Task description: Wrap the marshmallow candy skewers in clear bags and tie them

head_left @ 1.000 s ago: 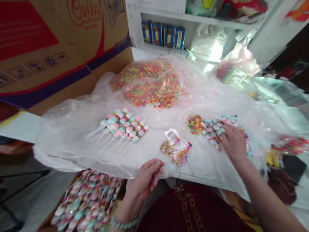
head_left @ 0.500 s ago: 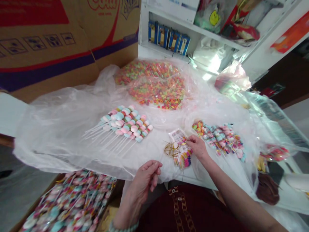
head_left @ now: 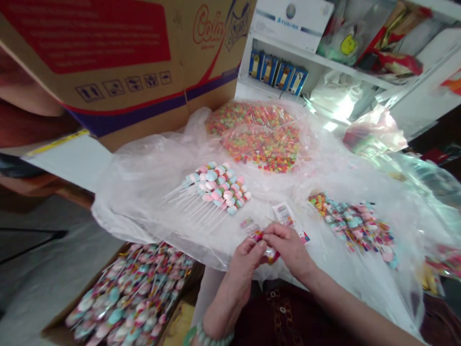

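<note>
My left hand (head_left: 245,264) and my right hand (head_left: 291,250) meet above the near edge of the plastic-covered table, fingertips pinched together. Between them is a small printed clear plastic bag (head_left: 272,255) with pink and yellow colours, partly hidden by my fingers. A thin gold strip, apparently a twist tie (head_left: 269,219), sticks out by my right fingers. Just beyond lie printed white cards or packets (head_left: 284,214). Marshmallow skewers (head_left: 219,185) with white sticks lie left of my hands. To the right are wrapped marshmallow skewers (head_left: 355,221), with ring-shaped candies at one end.
A big clear bag of ring-shaped candies (head_left: 259,137) lies at the back. On the left stands a large cardboard box (head_left: 144,108). Below the table edge, an open carton holds many wrapped skewers (head_left: 133,293). Shelves (head_left: 345,62) line the back. Part of another person (head_left: 29,91) shows far left.
My right hand has left the pile of printed pieces and gold ties and come to my left hand. Both now grip the small printed bag. The view has shifted left.
</note>
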The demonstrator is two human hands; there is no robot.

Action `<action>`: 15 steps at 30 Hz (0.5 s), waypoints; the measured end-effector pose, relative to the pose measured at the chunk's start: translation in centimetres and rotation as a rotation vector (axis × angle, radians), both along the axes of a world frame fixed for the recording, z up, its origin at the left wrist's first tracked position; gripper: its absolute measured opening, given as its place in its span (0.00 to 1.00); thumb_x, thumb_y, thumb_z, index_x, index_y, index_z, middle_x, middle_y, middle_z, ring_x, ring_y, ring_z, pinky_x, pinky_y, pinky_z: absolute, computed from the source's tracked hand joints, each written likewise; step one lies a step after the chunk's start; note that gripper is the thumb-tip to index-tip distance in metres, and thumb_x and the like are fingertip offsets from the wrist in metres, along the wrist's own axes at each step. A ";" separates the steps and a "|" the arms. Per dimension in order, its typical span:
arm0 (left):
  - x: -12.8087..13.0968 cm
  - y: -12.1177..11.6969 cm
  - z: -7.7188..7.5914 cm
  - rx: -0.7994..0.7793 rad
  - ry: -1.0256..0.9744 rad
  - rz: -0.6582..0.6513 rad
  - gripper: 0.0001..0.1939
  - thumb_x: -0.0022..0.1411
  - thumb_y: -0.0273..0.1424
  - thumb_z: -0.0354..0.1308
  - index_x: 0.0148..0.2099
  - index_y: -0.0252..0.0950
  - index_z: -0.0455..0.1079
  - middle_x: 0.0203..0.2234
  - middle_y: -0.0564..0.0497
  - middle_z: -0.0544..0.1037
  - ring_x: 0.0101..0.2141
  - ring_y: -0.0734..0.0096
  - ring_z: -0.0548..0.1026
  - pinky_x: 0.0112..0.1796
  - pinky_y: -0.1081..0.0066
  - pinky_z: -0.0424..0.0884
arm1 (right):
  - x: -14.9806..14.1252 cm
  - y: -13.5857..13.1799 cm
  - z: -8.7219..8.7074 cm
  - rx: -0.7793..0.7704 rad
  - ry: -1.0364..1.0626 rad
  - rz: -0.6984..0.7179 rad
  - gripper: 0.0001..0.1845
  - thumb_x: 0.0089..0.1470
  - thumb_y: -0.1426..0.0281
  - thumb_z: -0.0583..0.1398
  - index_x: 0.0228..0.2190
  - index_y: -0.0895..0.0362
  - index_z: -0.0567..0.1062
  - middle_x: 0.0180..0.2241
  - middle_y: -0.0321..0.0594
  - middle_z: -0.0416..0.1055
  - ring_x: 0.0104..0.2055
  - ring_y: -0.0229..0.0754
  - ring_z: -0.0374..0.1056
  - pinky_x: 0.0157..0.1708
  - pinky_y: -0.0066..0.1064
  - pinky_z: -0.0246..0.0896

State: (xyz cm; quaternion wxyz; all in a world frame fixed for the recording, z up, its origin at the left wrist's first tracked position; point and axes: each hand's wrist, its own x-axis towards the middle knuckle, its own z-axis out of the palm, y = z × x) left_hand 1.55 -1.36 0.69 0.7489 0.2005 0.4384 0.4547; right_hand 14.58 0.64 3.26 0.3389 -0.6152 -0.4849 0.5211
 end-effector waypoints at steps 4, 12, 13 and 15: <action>-1.9 -0.4 -0.8 -0.073 0.016 0.210 0.16 0.46 0.39 0.69 0.34 0.33 0.77 0.29 0.49 0.78 0.30 0.72 0.72 0.31 0.75 0.68 | -4.6 0.5 -2.0 -0.004 -0.011 0.111 0.08 0.47 0.68 0.57 0.20 0.56 0.72 0.20 0.31 0.66 0.25 0.36 0.61 0.28 0.27 0.55; -8.3 -1.2 -1.8 -0.247 0.100 0.386 0.12 0.43 0.35 0.70 0.29 0.33 0.74 0.22 0.51 0.78 0.25 0.71 0.76 0.25 0.76 0.70 | -8.6 2.4 -2.5 -0.147 0.311 0.119 0.05 0.42 0.68 0.62 0.25 0.57 0.72 0.21 0.31 0.67 0.22 0.33 0.59 0.24 0.25 0.52; -8.8 -1.2 -1.8 -0.238 0.103 0.413 0.11 0.44 0.33 0.70 0.29 0.34 0.74 0.22 0.51 0.79 0.26 0.71 0.77 0.28 0.75 0.72 | -9.0 3.1 -2.4 -0.214 0.419 0.079 0.07 0.41 0.69 0.62 0.27 0.57 0.72 0.22 0.32 0.68 0.22 0.33 0.60 0.23 0.25 0.51; -9.4 -1.1 -1.6 -0.201 0.083 0.457 0.09 0.44 0.30 0.70 0.30 0.34 0.75 0.24 0.52 0.80 0.27 0.71 0.77 0.32 0.73 0.74 | -9.9 4.7 -2.3 -0.359 0.615 0.021 0.09 0.41 0.69 0.63 0.29 0.57 0.70 0.22 0.32 0.68 0.20 0.31 0.58 0.20 0.24 0.48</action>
